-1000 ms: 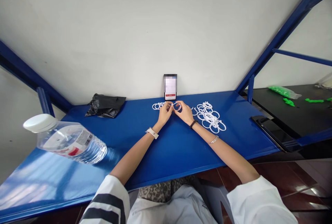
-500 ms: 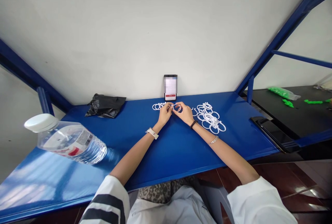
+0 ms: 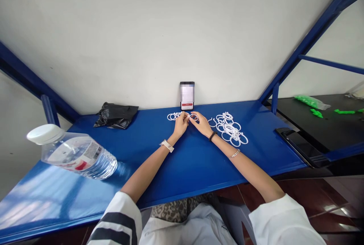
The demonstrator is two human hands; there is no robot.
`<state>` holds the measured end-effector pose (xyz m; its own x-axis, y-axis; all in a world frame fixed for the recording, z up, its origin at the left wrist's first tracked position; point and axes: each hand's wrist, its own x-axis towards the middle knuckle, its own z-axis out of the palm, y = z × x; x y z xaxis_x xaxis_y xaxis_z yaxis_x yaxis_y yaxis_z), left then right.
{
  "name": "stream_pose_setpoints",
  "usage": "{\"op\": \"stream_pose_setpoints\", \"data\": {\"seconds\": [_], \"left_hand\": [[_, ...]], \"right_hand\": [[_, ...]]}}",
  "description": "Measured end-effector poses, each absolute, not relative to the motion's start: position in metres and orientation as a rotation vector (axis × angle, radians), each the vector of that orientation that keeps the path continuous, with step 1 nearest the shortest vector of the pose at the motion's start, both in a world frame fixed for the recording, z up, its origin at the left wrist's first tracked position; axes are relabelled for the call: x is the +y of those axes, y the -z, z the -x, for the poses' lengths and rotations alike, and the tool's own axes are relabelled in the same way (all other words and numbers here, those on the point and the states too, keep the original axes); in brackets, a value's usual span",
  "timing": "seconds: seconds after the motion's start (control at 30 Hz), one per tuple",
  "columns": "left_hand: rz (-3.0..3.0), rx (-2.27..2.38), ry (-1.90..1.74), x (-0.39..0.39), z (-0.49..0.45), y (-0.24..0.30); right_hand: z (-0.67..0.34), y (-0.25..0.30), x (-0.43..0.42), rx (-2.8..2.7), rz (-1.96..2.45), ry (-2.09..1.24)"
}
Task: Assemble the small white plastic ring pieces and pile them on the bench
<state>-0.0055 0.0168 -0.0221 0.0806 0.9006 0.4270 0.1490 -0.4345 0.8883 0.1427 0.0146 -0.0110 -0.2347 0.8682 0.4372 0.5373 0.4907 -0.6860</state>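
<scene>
My left hand (image 3: 182, 123) and my right hand (image 3: 201, 123) meet at the back middle of the blue table (image 3: 184, 161). Both pinch a white plastic ring (image 3: 193, 116) between their fingertips. A short chain of joined white rings (image 3: 174, 116) lies just left of my left hand and seems to run to the held ring. A loose heap of white rings (image 3: 229, 130) lies to the right of my right hand. A watch sits on my left wrist, and a bead bracelet and a thin bangle on my right arm.
A phone (image 3: 187, 95) leans upright against the white wall behind my hands. A black plastic bag (image 3: 116, 115) lies at the back left. A clear water bottle (image 3: 72, 152) stands near left. On the right, a dark table (image 3: 321, 124) holds green parts (image 3: 311, 101).
My hands have stayed in place, with only small finger movements on the ring. My right hand has shifted slightly left, uncovering a ring beside the heap.
</scene>
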Motion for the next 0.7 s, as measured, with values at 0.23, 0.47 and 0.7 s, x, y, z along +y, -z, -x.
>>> {"op": "stream_pose_setpoints", "data": {"seconds": [0.23, 0.47, 0.7], "left_hand": [[-1.704, 1.133, -1.367, 0.0187, 0.0065, 0.0252], [-1.692, 1.160, -1.309, 0.0227, 0.0059, 0.0293], [-1.729, 1.255, -1.248, 0.0216, 0.0050, 0.0280]], "right_hand": [[-0.1431, 0.0137, 0.0181, -1.829, 1.112, -0.370], [-0.1439, 0.0111, 0.0173, -1.820, 1.041, -0.324], [-0.1436, 0.0049, 0.0122, -1.715, 1.026, -0.253]]}}
